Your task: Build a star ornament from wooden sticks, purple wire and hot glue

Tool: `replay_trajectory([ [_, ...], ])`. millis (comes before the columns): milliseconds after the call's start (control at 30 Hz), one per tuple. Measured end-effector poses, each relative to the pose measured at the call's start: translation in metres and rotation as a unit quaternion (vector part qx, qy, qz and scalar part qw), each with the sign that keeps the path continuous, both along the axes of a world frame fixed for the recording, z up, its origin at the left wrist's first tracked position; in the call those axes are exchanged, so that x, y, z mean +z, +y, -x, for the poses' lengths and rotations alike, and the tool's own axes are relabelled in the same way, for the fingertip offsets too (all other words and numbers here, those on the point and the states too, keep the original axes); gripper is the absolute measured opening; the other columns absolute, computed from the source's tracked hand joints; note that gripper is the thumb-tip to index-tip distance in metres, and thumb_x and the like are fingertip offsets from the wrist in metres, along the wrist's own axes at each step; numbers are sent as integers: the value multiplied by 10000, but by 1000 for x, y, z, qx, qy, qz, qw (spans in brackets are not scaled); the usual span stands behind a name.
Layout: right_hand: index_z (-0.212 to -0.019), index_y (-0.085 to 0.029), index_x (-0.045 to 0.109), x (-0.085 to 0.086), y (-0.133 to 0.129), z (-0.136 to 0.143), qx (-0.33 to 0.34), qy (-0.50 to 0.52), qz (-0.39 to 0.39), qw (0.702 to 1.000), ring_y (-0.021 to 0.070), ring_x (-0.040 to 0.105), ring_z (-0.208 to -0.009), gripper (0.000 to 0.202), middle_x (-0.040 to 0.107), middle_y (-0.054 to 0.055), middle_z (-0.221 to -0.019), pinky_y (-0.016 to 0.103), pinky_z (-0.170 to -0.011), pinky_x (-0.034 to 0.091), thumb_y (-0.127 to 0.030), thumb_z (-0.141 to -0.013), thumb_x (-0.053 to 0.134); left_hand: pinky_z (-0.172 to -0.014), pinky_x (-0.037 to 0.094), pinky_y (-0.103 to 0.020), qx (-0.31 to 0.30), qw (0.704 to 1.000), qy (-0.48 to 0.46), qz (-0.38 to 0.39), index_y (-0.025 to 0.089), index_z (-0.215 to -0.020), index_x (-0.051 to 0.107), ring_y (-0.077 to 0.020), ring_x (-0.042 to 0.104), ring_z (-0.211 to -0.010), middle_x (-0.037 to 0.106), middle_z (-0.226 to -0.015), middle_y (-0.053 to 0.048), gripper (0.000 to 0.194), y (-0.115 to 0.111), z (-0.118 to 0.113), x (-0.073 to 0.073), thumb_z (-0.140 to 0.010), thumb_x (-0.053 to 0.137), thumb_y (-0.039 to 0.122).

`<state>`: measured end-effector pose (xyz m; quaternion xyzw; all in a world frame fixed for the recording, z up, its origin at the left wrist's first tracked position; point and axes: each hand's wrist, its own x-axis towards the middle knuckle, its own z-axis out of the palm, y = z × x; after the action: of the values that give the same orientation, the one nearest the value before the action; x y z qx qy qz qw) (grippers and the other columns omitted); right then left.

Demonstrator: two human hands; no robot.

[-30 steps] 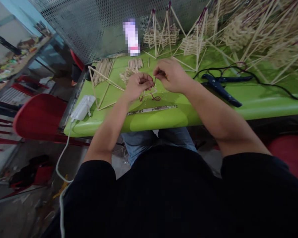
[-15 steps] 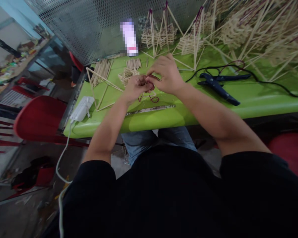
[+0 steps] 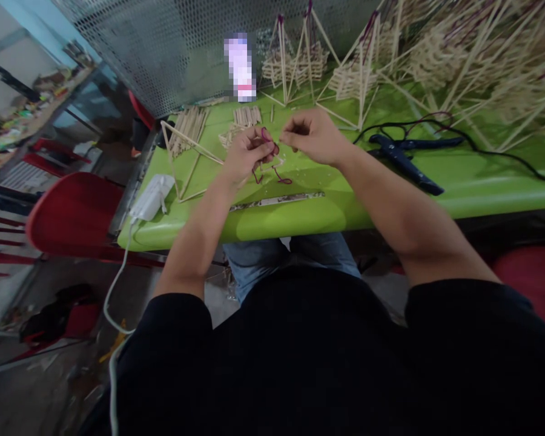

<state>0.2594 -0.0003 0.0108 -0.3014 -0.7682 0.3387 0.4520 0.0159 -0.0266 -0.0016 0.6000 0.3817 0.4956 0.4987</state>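
My left hand (image 3: 247, 156) pinches a dark red cord (image 3: 264, 133), a small loop of which stands up from the fingertips. More of this cord hangs below and curls on the green table by a small piece of pale stick. Just to the right, my right hand (image 3: 312, 136) is apart from the left, thumb and fingers pressed together; whatever they hold is too small to make out. Behind my left hand sits a small stacked-stick piece (image 3: 227, 138), partly covered. A worn flat strip (image 3: 277, 201) lies in front of both hands.
On the green table (image 3: 300, 218) are long sticks (image 3: 188, 130), short sticks (image 3: 246, 116), a stick frame (image 3: 193, 172) and a white power adapter (image 3: 152, 197). Right lies a dark blue glue gun (image 3: 404, 160) with black cable. Finished-looking stick hangers (image 3: 356, 79) crowd the back right.
My hands, together before, have come apart: the right has moved right, away from the left. The cord's loop now shows above my left fingertips. The view has shifted slightly.
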Motion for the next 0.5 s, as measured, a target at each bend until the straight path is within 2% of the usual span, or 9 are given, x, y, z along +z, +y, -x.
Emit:
replay_trajectory([
  [100,-933,-267,790,-2,-5,4,34,5,63,997,191,601,-670,312,746,8,-788,398,-650,553,-452,-1029,1022,-735,632,-237,-25,1000,-7,-13,224,-988,789,-113,789,-752,823,-843,19,284,1,1,-2,-1004,1072,228],
  [200,-1002,-260,835,-4,-7,6,46,15,81,996,184,599,-647,209,805,16,-826,381,-609,545,-300,-979,1039,-736,641,-242,-30,999,9,-6,229,-973,785,-122,799,-764,818,-834,16,331,2,2,-3,-960,1115,257],
  [267,-977,-257,837,-4,-7,6,48,12,86,995,180,585,-642,195,806,16,-811,377,-608,537,-244,-962,1031,-738,648,-254,-29,999,22,1,232,-958,769,-133,806,-769,814,-827,12,360,2,1,-3,-943,1127,266],
  [400,-860,-252,787,-4,-6,6,49,-7,89,995,161,516,-616,228,725,-12,-701,364,-598,466,-195,-974,976,-748,649,-290,-27,999,42,3,235,-954,742,-156,808,-774,802,-810,4,358,2,-1,-2,-966,1099,249],
  [500,-856,-258,769,-3,-7,7,49,-17,97,994,156,496,-582,229,665,-35,-642,353,-569,397,-215,-1033,908,-734,616,-297,-34,999,38,14,238,-959,737,-147,774,-750,805,-812,5,357,1,0,-3,-967,1093,232],
])
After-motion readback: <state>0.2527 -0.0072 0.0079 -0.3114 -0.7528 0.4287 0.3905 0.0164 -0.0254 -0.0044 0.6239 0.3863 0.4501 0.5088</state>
